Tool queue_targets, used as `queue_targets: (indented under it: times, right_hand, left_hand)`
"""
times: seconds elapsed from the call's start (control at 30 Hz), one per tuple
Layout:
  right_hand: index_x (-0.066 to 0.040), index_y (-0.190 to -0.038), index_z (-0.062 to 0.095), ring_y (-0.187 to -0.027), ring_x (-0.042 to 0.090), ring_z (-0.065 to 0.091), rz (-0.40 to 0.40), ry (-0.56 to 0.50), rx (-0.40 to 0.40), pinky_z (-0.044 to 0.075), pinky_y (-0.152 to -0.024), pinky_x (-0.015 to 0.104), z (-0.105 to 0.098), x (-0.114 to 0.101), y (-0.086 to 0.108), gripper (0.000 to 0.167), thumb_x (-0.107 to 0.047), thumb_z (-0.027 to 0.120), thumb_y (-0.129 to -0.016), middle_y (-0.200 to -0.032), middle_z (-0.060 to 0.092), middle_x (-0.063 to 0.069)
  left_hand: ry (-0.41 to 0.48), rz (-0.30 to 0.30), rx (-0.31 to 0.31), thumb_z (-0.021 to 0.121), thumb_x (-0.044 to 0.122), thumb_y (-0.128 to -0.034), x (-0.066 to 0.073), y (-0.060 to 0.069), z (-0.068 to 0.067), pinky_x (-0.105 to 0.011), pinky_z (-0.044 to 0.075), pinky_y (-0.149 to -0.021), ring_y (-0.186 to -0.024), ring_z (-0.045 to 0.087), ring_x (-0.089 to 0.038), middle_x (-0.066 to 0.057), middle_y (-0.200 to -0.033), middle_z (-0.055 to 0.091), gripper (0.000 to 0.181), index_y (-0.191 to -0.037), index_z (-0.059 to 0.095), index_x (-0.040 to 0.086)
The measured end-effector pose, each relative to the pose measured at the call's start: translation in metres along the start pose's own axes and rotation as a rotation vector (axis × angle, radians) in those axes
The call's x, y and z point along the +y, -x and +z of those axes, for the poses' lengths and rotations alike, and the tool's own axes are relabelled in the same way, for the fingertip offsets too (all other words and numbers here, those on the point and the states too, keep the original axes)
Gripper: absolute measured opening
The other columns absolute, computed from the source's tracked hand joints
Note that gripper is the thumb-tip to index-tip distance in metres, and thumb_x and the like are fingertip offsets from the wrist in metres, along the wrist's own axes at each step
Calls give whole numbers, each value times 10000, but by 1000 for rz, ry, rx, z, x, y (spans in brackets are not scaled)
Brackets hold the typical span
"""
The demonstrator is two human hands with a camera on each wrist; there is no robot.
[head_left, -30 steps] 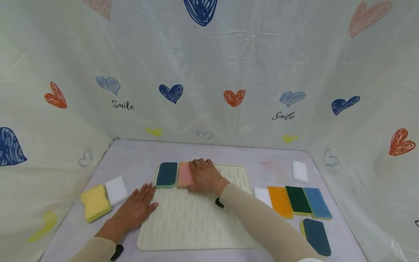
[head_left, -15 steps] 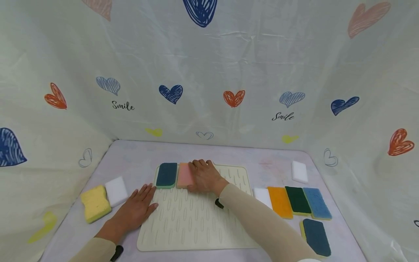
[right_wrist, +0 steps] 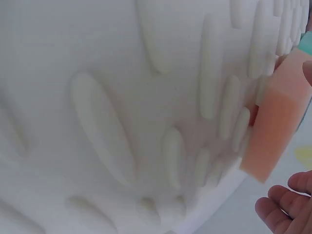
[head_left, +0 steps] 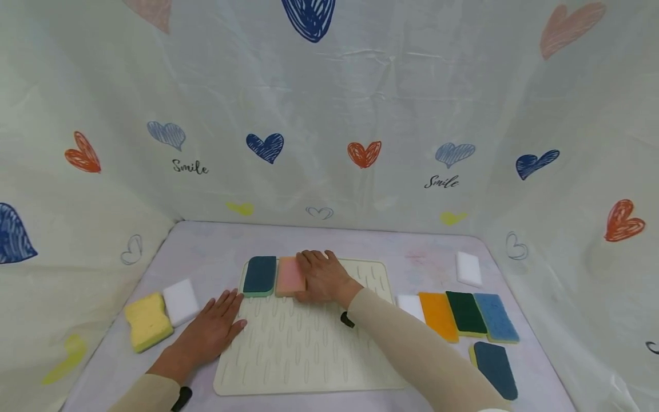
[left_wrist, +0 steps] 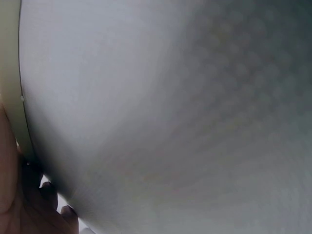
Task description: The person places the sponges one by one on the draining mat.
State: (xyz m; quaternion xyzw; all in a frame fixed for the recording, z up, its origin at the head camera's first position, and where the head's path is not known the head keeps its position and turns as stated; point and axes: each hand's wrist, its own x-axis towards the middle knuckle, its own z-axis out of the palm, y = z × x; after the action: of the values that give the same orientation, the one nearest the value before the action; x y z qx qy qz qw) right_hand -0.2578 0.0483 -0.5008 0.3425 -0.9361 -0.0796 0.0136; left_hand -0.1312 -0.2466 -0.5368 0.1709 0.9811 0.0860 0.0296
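On the cream ridged mat [head_left: 309,343], a pink sponge [head_left: 290,277] lies beside a dark blue-topped sponge [head_left: 259,276] at the far left corner. My right hand [head_left: 329,280] is at the pink sponge's right side, fingers loosely bent. In the right wrist view, the fingertips [right_wrist: 282,207] stand apart from the sponge's end, and the thumb shows at its edge. Spread flat, my left hand [head_left: 213,329] rests at the mat's left edge, fingertips near the dark blue sponge. Only part of that hand [left_wrist: 44,209] shows in the left wrist view.
Left on the table lie a yellow sponge [head_left: 148,321] and a white block [head_left: 181,302]. Along the right are another white block [head_left: 468,269], an orange sponge [head_left: 437,316], a dark green sponge [head_left: 466,313], a blue sponge [head_left: 496,317] and another dark blue sponge [head_left: 494,369].
The right hand has eased slightly right, off the pink sponge, so more of its right edge shows. The left hand stays in place. The head view shifts slightly.
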Motion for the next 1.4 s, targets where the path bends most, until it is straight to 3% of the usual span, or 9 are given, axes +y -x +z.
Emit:
queue_targets:
  times: [0.23,0.4,0.57,0.83,1.0,1.1,1.4]
  right_hand:
    - [-107,-1655,329,-1513,239,430,24,-43,15,364,-1230,516,-10,20,23,957,-743,542,-973,-1653,433,54]
    - [-59,-1625,370,-1478,267,473,41,-6,79,397,-1204,523,-8,44,48,888,-664,571,-1008,-1609,484,94]
    - [-16,-1603,389,-1453,315,494,81,16,127,409,-1184,558,-3,80,80,870,-581,657,-997,-1578,507,143]
    - [48,-1566,406,-1421,389,500,193,60,157,398,-1174,627,-17,153,132,903,-510,758,-950,-1548,517,220]
    - [73,-1545,406,-1403,428,497,297,110,120,386,-1168,676,-23,203,163,923,-483,798,-922,-1537,511,258]
    - [79,-1548,391,-1414,450,473,359,139,59,352,-1179,709,-26,229,182,945,-471,817,-909,-1548,489,276]
    - [132,-1511,419,-1358,483,505,411,155,-8,364,-1126,759,-21,275,230,956,-423,864,-872,-1493,514,323]
  left_hand:
    - [4,16,-3,544,406,-1102,-1,0,-2,-648,351,-1202,-1523,377,-482,-283,-1631,414,674,-1567,425,-67]
    - [5,32,19,560,377,-1097,-3,5,-2,-642,378,-1185,-1513,396,-481,-287,-1623,424,655,-1557,440,-74]
    - [6,28,20,558,390,-1097,-2,8,-1,-644,378,-1184,-1513,395,-481,-287,-1625,421,665,-1559,437,-73]
    - [14,6,-2,536,423,-1102,-2,6,0,-660,348,-1196,-1519,374,-495,-295,-1631,405,694,-1569,414,-76]
    - [3,16,12,551,419,-1095,-4,6,3,-661,358,-1188,-1509,390,-494,-295,-1621,421,695,-1564,423,-77]
    - [-1,15,6,554,419,-1094,-4,4,3,-657,355,-1194,-1515,385,-489,-291,-1626,416,699,-1568,417,-75]
    - [-25,43,25,566,398,-1092,-4,-1,2,-657,374,-1178,-1503,401,-495,-297,-1616,427,677,-1555,437,-78]
